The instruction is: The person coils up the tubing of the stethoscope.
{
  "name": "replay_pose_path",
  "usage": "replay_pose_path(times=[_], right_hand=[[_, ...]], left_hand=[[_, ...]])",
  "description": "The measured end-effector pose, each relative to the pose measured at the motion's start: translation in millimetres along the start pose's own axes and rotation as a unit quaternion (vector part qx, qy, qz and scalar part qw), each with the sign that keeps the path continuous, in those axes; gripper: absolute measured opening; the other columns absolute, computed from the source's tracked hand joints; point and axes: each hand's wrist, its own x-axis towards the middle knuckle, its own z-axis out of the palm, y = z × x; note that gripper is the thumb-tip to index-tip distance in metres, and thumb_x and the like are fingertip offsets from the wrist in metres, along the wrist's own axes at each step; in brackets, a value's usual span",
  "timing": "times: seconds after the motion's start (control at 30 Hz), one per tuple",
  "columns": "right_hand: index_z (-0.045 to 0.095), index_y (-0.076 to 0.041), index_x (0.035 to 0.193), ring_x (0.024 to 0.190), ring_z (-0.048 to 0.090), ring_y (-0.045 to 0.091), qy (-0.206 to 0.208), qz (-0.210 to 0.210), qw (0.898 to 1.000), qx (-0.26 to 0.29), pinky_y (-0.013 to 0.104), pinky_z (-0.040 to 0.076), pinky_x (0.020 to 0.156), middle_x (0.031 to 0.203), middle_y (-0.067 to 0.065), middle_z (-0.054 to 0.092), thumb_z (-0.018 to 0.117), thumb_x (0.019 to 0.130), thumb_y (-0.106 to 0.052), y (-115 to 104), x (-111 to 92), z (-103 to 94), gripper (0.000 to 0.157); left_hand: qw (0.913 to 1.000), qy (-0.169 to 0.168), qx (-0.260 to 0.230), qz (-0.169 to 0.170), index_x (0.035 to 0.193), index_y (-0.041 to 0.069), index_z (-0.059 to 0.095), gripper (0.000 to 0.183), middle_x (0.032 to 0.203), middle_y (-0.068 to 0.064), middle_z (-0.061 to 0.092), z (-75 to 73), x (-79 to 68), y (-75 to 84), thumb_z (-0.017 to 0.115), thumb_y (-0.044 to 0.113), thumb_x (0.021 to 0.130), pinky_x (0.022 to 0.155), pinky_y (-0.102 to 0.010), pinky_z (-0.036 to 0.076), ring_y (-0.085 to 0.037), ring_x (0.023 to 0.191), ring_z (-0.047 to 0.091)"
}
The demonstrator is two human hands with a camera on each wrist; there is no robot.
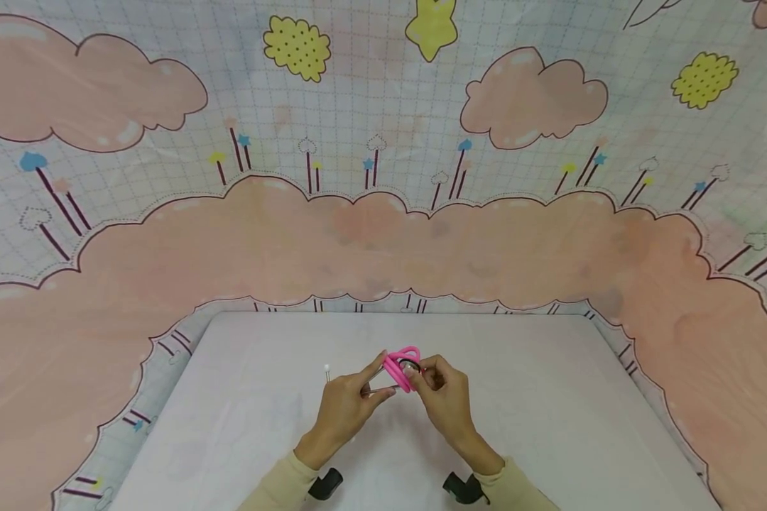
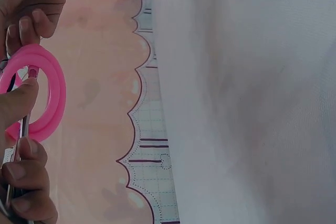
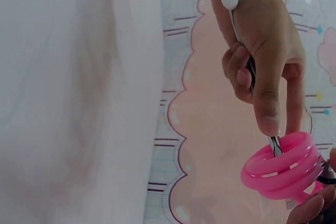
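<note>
A stethoscope is held above the white tabletop, its pink tubing point(image 1: 398, 370) wound into a coil. My left hand point(image 1: 344, 408) grips the metal ear tubes, with thumb and forefinger spread toward the coil. One white ear tip point(image 3: 229, 0) sticks out behind that hand. My right hand point(image 1: 446, 401) pinches the coil's near right side, at a black-rimmed round part point(image 1: 410, 364) that looks like the chest piece. In the left wrist view, the left thumb lies across the pink ring point(image 2: 56, 93). Fingers hide much of the chest piece.
Beneath the hands lies a white tabletop point(image 1: 262, 426). A cloth printed with peach clouds point(image 1: 358, 248) surrounds it and rises behind. Black wrist bands point(image 1: 326, 484) sit at both cuffs.
</note>
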Motion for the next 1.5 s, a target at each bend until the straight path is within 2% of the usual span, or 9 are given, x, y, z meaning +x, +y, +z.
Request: replay_pose_path(times=[0.17,0.3,0.4,0.53,0.6,0.7,1.0,1.3,1.5], right_hand=[[0.070,-0.001,0.087,0.059,0.041,0.016,0.026,0.039,0.999,-0.015,0.017,0.034,0.050,0.067,0.008,0.044,0.079,0.079,0.000,10,0,3.6,0.012],[0.071,-0.008,0.089,0.079,0.048,0.023,0.037,0.083,0.996,0.003,0.019,0.041,0.061,0.089,0.009,0.050,0.082,0.078,-0.006,26,0,7.0,0.015],[0.066,-0.011,0.102,0.098,0.054,0.019,0.012,0.110,0.993,0.048,0.021,0.050,0.074,0.109,0.007,0.054,0.079,0.082,-0.010,31,1,6.0,0.024],[0.058,-0.018,0.124,0.112,0.059,0.024,-0.050,0.170,0.979,0.104,0.022,0.054,0.083,0.126,0.007,0.057,0.072,0.090,-0.017,33,1,2.8,0.037],[0.058,-0.020,0.129,0.113,0.060,0.024,-0.077,0.195,0.971,0.116,0.022,0.054,0.082,0.127,0.007,0.060,0.069,0.093,-0.019,33,1,1.6,0.038],[0.062,-0.018,0.127,0.113,0.060,0.022,-0.094,0.201,0.968,0.116,0.024,0.052,0.085,0.123,0.006,0.065,0.066,0.095,-0.022,34,1,1.7,0.033],[0.068,-0.021,0.116,0.110,0.062,0.021,-0.070,0.190,0.975,0.092,0.025,0.052,0.081,0.118,0.002,0.068,0.064,0.097,-0.028,34,1,6.2,0.021],[0.066,-0.011,0.116,0.097,0.064,0.017,-0.092,0.213,0.966,0.112,0.022,0.054,0.077,0.116,0.011,0.066,0.065,0.095,-0.021,34,1,3.8,0.023],[0.065,-0.003,0.110,0.105,0.067,0.025,-0.097,0.234,0.955,0.153,0.022,0.054,0.078,0.128,0.017,0.062,0.067,0.092,-0.010,31,5,0.5,0.019]], left_hand=[[0.9999,0.005,0.009,0.007,0.135,0.019,0.062,0.063,0.052,0.015,0.038,0.7,-0.3,0.5,0.081,0.038,0.078,0.049,-0.012,0.023,0.006,0.050,0.024],[0.9998,0.008,0.012,0.014,0.135,0.019,0.062,0.063,0.052,0.014,0.039,0.7,0.9,0.9,0.081,0.038,0.078,0.050,-0.012,0.023,0.005,0.050,0.024],[0.9998,0.008,0.011,0.017,0.134,0.019,0.062,0.063,0.052,0.013,0.038,0.1,1.2,1.3,0.081,0.038,0.077,0.050,-0.012,0.023,0.005,0.050,0.024],[0.9997,0.008,0.009,0.019,0.133,0.018,0.063,0.063,0.053,0.014,0.037,0.2,0.3,1.4,0.081,0.038,0.077,0.050,-0.012,0.022,0.005,0.051,0.023],[0.9997,0.009,0.008,0.022,0.133,0.017,0.063,0.062,0.053,0.014,0.037,0.4,-0.3,1.1,0.081,0.037,0.077,0.050,-0.012,0.021,0.005,0.051,0.023],[0.9995,0.011,0.007,0.028,0.133,0.017,0.063,0.062,0.053,0.014,0.036,0.7,-1.0,0.4,0.081,0.037,0.077,0.050,-0.011,0.021,0.005,0.051,0.023],[0.9995,0.013,0.002,0.029,0.133,0.017,0.063,0.061,0.052,0.014,0.037,0.8,-0.7,1.2,0.081,0.036,0.078,0.050,-0.011,0.021,0.006,0.051,0.022],[0.9994,0.006,0.020,0.027,0.133,0.019,0.064,0.061,0.052,0.014,0.039,-0.7,-2.5,2.1,0.082,0.035,0.077,0.048,-0.011,0.021,0.006,0.050,0.023],[0.9981,0.011,0.039,0.047,0.133,0.019,0.064,0.062,0.050,0.013,0.044,-1.0,-2.1,1.9,0.083,0.035,0.076,0.048,-0.010,0.022,0.005,0.050,0.025]])
